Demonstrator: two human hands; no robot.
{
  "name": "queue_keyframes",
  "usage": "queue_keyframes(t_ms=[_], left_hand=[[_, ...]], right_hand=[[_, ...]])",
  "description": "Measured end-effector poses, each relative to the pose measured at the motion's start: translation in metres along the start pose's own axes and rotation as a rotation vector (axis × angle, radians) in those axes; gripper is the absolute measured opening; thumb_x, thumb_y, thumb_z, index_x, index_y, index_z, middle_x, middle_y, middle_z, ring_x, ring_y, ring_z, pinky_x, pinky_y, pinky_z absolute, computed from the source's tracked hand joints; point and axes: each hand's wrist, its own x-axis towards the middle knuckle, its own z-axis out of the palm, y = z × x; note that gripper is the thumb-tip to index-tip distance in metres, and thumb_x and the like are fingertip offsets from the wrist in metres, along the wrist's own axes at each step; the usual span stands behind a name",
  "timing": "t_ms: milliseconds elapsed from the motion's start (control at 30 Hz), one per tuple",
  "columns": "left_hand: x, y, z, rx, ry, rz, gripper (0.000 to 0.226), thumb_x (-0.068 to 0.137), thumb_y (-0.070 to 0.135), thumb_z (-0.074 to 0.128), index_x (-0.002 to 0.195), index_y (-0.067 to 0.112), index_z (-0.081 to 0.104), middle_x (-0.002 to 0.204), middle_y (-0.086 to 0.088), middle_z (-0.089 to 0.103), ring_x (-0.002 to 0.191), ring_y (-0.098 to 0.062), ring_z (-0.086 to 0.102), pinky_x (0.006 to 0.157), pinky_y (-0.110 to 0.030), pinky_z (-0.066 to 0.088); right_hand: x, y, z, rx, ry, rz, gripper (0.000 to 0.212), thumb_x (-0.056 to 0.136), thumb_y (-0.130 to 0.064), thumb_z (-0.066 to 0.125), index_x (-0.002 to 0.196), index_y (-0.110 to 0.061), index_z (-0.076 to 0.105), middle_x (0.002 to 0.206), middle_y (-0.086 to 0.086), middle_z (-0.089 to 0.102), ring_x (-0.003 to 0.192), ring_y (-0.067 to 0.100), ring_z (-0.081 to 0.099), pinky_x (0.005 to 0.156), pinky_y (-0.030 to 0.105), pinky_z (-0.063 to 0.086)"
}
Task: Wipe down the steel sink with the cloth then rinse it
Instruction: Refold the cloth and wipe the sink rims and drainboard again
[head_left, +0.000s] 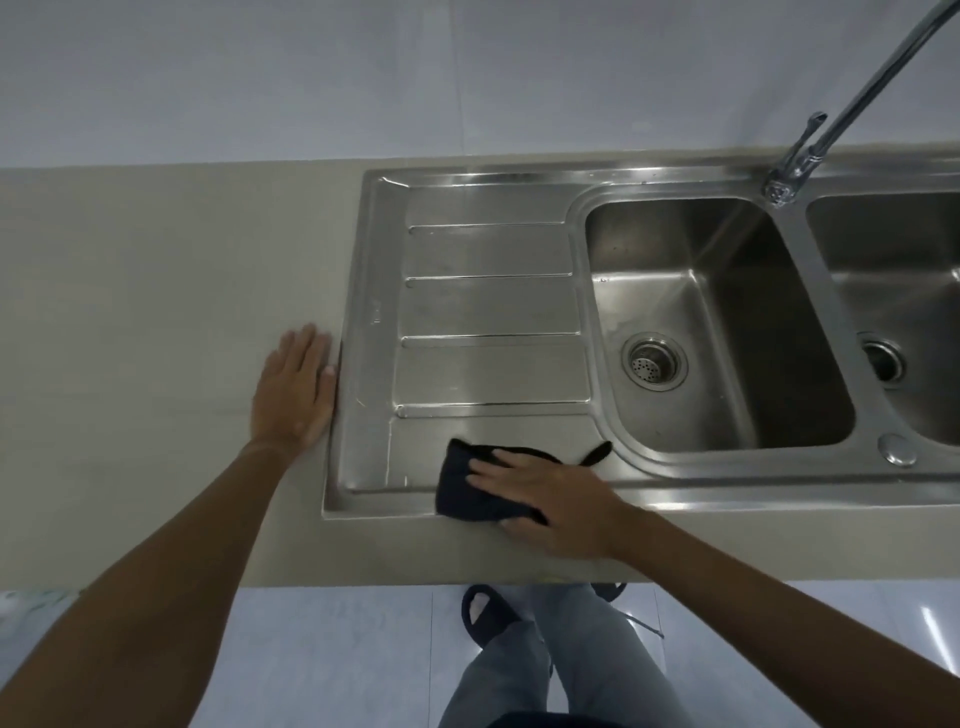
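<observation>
**Q:** What is the surface and the room like?

**A:** A long, matte beige counter runs along a plain pale wall. Below its front edge is a glossy, light tiled floor, where the person's grey jeans and a dark slipper can be seen.

**Q:** And the sink?

**A:** The steel sink is set into the right part of the counter and has a brushed, reflective finish. On its left is a flat drainboard with long raised ribs. Next comes a deep basin with rounded corners and a perforated round strainer. A second basin is cut off at the right edge. A tall chrome faucet rises from the back rim between the basins.

**Q:** Where is the cloth?

**A:** The dark cloth is folded and soft-looking. It lies on the near edge of the drainboard and overlaps the sink's front rim.

**Q:** The hands?

**A:** The right hand presses flat on the cloth, fingers straight and pointing left. The left hand rests flat on the counter with its fingers together, just beside the sink's left rim.
</observation>
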Motion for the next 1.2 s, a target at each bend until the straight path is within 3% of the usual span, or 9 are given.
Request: queue_keyframes(t_ms=[133, 233, 433, 567, 667, 767, 900, 1067, 1200], left_hand=[[-0.002, -0.007, 0.012, 0.010, -0.002, -0.014, 0.061, 0.096, 0.040, 0.010, 0.150, 0.014, 0.025, 0.158, -0.005, 0.019, 0.147, -0.024, 0.012, 0.119, -0.039, 0.008], [0.002, -0.011, 0.012, -0.010, 0.001, -0.032, 0.058, 0.097, 0.038, 0.010, 0.150, 0.017, 0.020, 0.159, -0.001, 0.014, 0.148, -0.020, 0.007, 0.120, -0.038, 0.005], [0.001, -0.013, 0.015, -0.040, 0.020, -0.020, 0.054, 0.099, 0.034, 0.014, 0.150, 0.017, 0.024, 0.158, -0.001, 0.018, 0.147, -0.019, 0.010, 0.120, -0.037, 0.009], [0.005, -0.016, 0.019, -0.011, 0.019, -0.026, 0.055, 0.099, 0.035, 0.011, 0.150, 0.019, 0.021, 0.159, 0.001, 0.014, 0.147, -0.017, 0.008, 0.120, -0.035, 0.007], [0.004, -0.015, 0.021, -0.020, 0.038, -0.033, 0.055, 0.098, 0.035, 0.014, 0.150, 0.019, 0.024, 0.158, 0.001, 0.017, 0.147, -0.017, 0.009, 0.120, -0.036, 0.007], [0.005, -0.016, 0.020, -0.025, 0.044, -0.027, 0.055, 0.098, 0.034, 0.014, 0.150, 0.018, 0.023, 0.159, 0.000, 0.016, 0.147, -0.017, 0.008, 0.120, -0.037, 0.007], [0.004, -0.015, 0.019, -0.009, 0.041, -0.029, 0.055, 0.098, 0.033, 0.014, 0.150, 0.017, 0.023, 0.159, -0.001, 0.017, 0.147, -0.018, 0.009, 0.121, -0.038, 0.008], [0.003, -0.016, 0.018, -0.016, 0.038, -0.015, 0.055, 0.098, 0.033, 0.014, 0.149, 0.016, 0.026, 0.158, -0.003, 0.018, 0.148, -0.020, 0.009, 0.120, -0.038, 0.008], [0.002, -0.016, 0.019, -0.033, 0.047, 0.003, 0.054, 0.097, 0.032, 0.017, 0.148, 0.017, 0.028, 0.158, -0.002, 0.020, 0.147, -0.021, 0.011, 0.120, -0.040, 0.010]], right_hand=[[0.053, -0.019, 0.018, -0.033, -0.056, -0.160, 0.053, 0.097, -0.047, 0.030, 0.146, -0.027, 0.029, 0.154, -0.008, 0.022, 0.144, 0.015, 0.011, 0.114, 0.031, 0.015], [0.089, -0.027, 0.029, -0.090, -0.012, -0.279, 0.048, 0.097, -0.040, 0.035, 0.143, -0.025, 0.037, 0.152, -0.001, 0.029, 0.143, 0.023, 0.018, 0.112, 0.038, 0.019], [0.135, -0.016, 0.031, -0.271, 0.037, -0.268, 0.052, 0.096, -0.040, 0.035, 0.145, -0.025, 0.031, 0.155, -0.002, 0.023, 0.143, 0.024, 0.017, 0.115, 0.040, 0.016], [0.176, 0.010, 0.004, -0.335, 0.079, -0.178, 0.057, 0.092, -0.041, 0.033, 0.146, -0.023, 0.026, 0.155, 0.002, 0.022, 0.141, 0.029, 0.020, 0.113, 0.043, 0.019], [0.214, 0.027, -0.018, -0.357, 0.149, 0.013, 0.059, 0.092, -0.041, 0.029, 0.147, -0.021, 0.027, 0.155, 0.004, 0.022, 0.140, 0.031, 0.024, 0.110, 0.045, 0.025], [0.240, 0.025, -0.023, -0.313, 0.201, 0.186, 0.059, 0.095, -0.038, 0.032, 0.149, -0.018, 0.017, 0.157, 0.006, 0.013, 0.142, 0.030, 0.015, 0.114, 0.047, 0.017], [0.220, -0.002, -0.003, -0.312, 0.253, 0.222, 0.060, 0.094, -0.040, 0.029, 0.147, -0.014, 0.022, 0.156, 0.008, 0.019, 0.140, 0.032, 0.021, 0.113, 0.047, 0.018], [0.144, -0.026, 0.025, -0.321, 0.113, 0.052, 0.055, 0.094, -0.042, 0.030, 0.146, -0.024, 0.028, 0.155, -0.003, 0.022, 0.141, 0.025, 0.021, 0.113, 0.041, 0.016], [0.082, 0.005, 0.011, -0.278, 0.115, 0.146, 0.051, 0.092, -0.040, 0.034, 0.142, -0.029, 0.035, 0.153, -0.009, 0.026, 0.141, 0.020, 0.023, 0.114, 0.041, 0.020]])
